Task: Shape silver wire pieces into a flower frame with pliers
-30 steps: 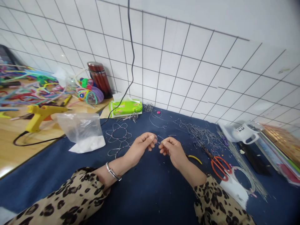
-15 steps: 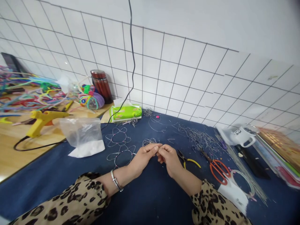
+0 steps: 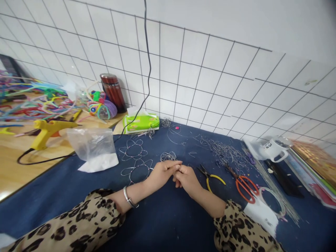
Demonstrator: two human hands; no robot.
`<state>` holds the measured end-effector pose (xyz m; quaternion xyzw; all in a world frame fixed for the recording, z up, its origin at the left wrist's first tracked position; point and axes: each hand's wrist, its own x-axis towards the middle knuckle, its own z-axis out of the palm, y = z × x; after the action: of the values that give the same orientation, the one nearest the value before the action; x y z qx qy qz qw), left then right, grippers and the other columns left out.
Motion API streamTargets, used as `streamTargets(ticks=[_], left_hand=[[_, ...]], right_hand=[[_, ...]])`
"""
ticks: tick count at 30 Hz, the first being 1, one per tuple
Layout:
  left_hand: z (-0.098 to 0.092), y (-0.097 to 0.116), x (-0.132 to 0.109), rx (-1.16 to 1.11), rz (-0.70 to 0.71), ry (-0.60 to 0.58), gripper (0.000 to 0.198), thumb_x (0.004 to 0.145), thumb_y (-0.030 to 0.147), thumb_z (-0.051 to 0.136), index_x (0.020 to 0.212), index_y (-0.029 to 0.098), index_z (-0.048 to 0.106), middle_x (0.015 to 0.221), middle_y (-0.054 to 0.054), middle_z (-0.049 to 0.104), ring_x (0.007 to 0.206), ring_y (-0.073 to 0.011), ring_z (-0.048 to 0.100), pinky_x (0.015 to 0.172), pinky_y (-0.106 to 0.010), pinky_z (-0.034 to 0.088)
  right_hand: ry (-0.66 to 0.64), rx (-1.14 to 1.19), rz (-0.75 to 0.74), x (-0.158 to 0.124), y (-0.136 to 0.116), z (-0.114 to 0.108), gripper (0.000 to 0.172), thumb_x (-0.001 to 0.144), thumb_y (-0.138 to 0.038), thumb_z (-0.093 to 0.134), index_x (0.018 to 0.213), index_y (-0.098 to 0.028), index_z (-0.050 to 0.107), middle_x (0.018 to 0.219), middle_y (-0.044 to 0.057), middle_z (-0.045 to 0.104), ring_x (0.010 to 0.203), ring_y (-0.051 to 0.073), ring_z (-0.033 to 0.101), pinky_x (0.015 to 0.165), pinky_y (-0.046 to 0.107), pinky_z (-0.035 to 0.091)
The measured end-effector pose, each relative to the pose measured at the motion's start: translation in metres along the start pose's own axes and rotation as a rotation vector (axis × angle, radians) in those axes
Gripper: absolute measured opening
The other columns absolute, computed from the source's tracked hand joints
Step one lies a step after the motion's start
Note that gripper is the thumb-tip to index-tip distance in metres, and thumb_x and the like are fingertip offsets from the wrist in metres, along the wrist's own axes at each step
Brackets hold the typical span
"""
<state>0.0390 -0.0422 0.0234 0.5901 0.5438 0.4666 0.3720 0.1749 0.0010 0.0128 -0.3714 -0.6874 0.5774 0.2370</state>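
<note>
My left hand and my right hand meet at the middle of the blue cloth, fingertips pinched together and touching. Whatever they pinch is too thin to make out. Just beyond the fingertips lies a small coil of silver wire. Two wire flower shapes lie to the left of my left hand. Yellow-handled pliers rest just right of my right hand.
Orange scissors and a heap of wire scraps lie at right, with a white mug beyond. A clear plastic bag, yellow glue gun, green tissue pack and red flask stand at left.
My hands have closed together, from a small gap to fingertips touching, and sit slightly nearer to me. The view shifted a little.
</note>
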Motion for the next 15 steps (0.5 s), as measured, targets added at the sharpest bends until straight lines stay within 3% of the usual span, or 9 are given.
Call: streamTargets(ticks=[8, 15], left_hand=[[-0.011, -0.004, -0.001, 0.512, 0.246, 0.016, 0.033, 0.089, 0.027, 0.039, 0.113, 0.019, 0.060, 0.105, -0.006, 0.068, 0.096, -0.0178, 0.062, 0.085, -0.031, 0.048], [-0.010, -0.012, -0.001, 0.704, 0.340, 0.005, 0.033, 0.090, 0.026, 0.038, 0.115, 0.018, 0.058, 0.105, -0.006, 0.067, 0.097, -0.0184, 0.061, 0.086, -0.032, 0.049]], right_hand=[[-0.089, -0.101, -0.058, 0.006, 0.006, -0.001, 0.021, 0.083, -0.023, 0.039, 0.067, -0.016, 0.051, 0.049, -0.003, 0.053, 0.038, 0.007, 0.048, 0.038, 0.016, 0.035], [-0.117, -0.134, -0.037, 0.008, 0.006, -0.003, 0.020, 0.084, -0.024, 0.040, 0.070, -0.016, 0.052, 0.049, -0.003, 0.054, 0.037, 0.006, 0.046, 0.037, 0.016, 0.035]])
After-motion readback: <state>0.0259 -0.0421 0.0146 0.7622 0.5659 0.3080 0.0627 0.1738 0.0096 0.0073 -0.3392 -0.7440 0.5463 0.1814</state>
